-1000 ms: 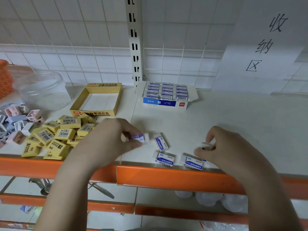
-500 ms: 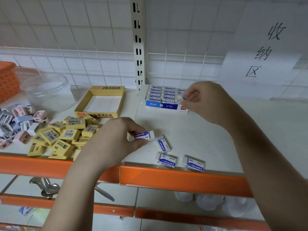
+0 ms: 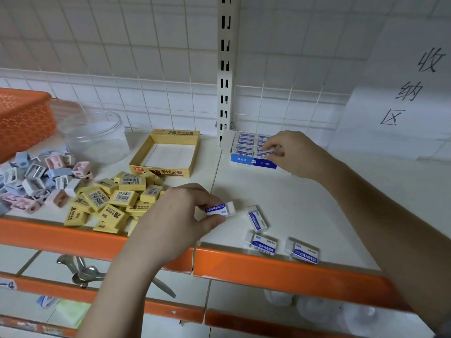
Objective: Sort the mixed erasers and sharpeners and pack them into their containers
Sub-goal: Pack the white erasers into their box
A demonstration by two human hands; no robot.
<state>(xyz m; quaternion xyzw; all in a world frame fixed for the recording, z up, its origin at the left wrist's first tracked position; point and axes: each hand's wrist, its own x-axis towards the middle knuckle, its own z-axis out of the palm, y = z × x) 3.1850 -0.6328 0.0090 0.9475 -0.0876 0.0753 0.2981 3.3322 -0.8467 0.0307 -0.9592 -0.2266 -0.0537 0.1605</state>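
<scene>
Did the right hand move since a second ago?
Yes. The right hand left the shelf's front edge and went back to the blue box, where it now pinches an eraser.

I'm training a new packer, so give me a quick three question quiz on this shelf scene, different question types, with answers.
1. True or false: the yellow box already holds yellow erasers.
2. How many white erasers lie loose on the shelf, unheld?
3. The right hand holds its eraser over: A) the clear jar B) the blue-and-white box C) the orange basket

Key: 1 false, it is empty. 2 three. 3 B. The left hand pinches another white eraser.
</scene>
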